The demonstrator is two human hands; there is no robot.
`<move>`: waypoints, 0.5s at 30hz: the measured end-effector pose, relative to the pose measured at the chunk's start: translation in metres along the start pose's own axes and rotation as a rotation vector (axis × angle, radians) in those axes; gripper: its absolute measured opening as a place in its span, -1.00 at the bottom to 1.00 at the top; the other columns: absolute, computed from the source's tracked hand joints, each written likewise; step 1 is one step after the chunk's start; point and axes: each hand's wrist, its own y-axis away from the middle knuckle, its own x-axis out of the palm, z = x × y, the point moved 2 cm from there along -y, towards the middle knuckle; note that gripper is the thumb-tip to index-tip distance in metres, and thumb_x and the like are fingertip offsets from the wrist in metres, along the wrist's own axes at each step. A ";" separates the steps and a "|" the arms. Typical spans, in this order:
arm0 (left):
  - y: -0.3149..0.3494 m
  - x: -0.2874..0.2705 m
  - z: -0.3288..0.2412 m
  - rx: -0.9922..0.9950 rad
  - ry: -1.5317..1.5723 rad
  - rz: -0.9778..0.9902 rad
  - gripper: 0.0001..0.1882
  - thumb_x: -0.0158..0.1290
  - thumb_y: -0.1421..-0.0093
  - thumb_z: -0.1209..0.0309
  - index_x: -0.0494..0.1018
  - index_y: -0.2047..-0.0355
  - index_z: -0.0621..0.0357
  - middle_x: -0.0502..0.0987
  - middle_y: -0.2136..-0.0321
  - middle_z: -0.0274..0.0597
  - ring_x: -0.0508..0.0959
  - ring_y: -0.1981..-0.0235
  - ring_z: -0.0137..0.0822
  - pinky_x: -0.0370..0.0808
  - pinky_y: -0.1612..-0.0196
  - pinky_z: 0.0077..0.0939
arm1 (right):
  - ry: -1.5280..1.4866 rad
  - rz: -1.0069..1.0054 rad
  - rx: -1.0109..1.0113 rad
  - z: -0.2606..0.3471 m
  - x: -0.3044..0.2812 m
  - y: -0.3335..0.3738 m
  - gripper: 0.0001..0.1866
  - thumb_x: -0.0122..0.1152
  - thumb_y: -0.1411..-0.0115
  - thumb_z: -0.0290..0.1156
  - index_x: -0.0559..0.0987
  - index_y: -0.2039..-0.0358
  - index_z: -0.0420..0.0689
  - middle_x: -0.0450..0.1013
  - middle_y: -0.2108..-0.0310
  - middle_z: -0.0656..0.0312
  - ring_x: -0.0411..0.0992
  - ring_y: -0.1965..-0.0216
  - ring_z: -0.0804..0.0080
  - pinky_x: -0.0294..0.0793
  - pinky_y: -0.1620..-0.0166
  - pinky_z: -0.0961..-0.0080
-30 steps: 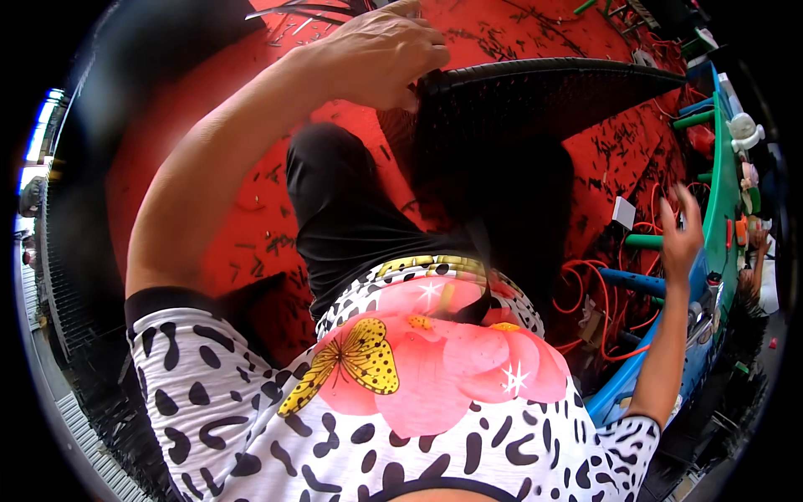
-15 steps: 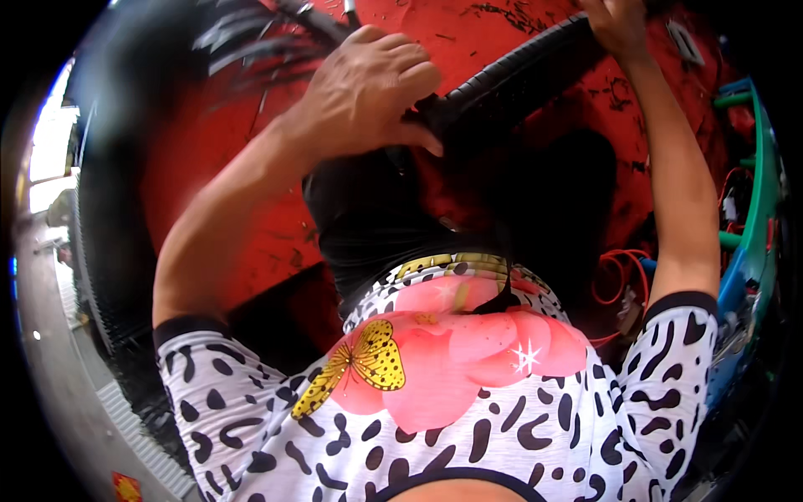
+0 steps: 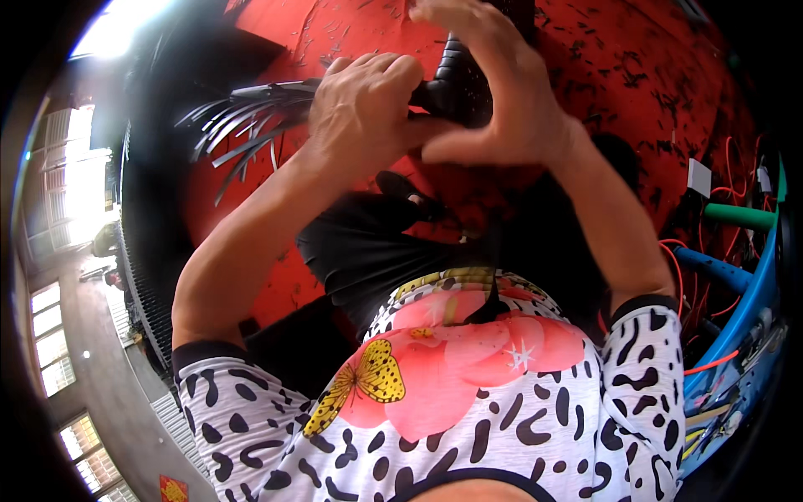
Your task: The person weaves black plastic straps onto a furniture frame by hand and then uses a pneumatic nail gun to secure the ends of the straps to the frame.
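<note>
My left hand (image 3: 360, 113) is closed on a black piece wrapped in ribbed bands (image 3: 452, 77), close to its end. From the left side of that fist fan out several loose, shiny black strips (image 3: 242, 109). My right hand (image 3: 523, 105) is slightly blurred and curves in a wide C beside the piece, fingers apart from the thumb. Its thumb reaches toward my left hand; whether they touch is unclear. The far part of the piece runs out at the top of the view.
Small black scraps lie scattered over the red ground covering (image 3: 585, 67). At the right stands a blue and green frame (image 3: 740, 216) with orange-red cord (image 3: 711, 363) and tools about it, and a white card (image 3: 699, 178). A dark shoe (image 3: 401, 186) shows below my hands.
My right hand has come from the far upper right inward to beside my left hand, its fingers spread. The wrapped piece now points more steeply away. The loose strips are sharper in view.
</note>
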 end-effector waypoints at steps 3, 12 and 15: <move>-0.032 0.006 -0.027 -0.113 0.056 0.103 -0.46 0.33 0.25 0.08 0.27 0.62 0.24 0.34 0.69 -0.08 0.39 0.61 -0.05 0.30 0.53 -0.22 | 0.108 -0.040 0.033 -0.004 -0.025 0.039 -0.05 0.52 0.36 -0.22 0.28 -0.09 -0.16 0.30 -0.09 0.12 0.18 -0.16 0.08 0.20 -0.17 0.26; -0.088 0.026 -0.139 -0.285 0.376 0.382 -0.64 0.17 0.05 0.48 0.38 0.21 0.27 0.51 0.42 0.02 0.53 0.38 -0.09 0.43 0.28 -0.35 | 0.128 0.228 0.062 -0.023 -0.162 0.091 -0.05 0.50 0.37 -0.41 0.26 -0.12 -0.11 0.29 -0.10 0.18 0.19 -0.17 0.13 0.18 -0.21 0.25; -0.093 0.024 -0.148 -0.307 0.529 0.454 -0.68 0.11 0.00 0.54 0.37 0.19 0.27 0.51 0.39 -0.04 0.51 0.37 -0.24 0.42 0.22 -0.44 | 0.148 0.236 0.135 -0.017 -0.171 0.099 -0.05 0.49 0.37 -0.43 0.25 -0.12 -0.14 0.28 -0.11 0.16 0.17 -0.19 0.12 0.15 -0.24 0.25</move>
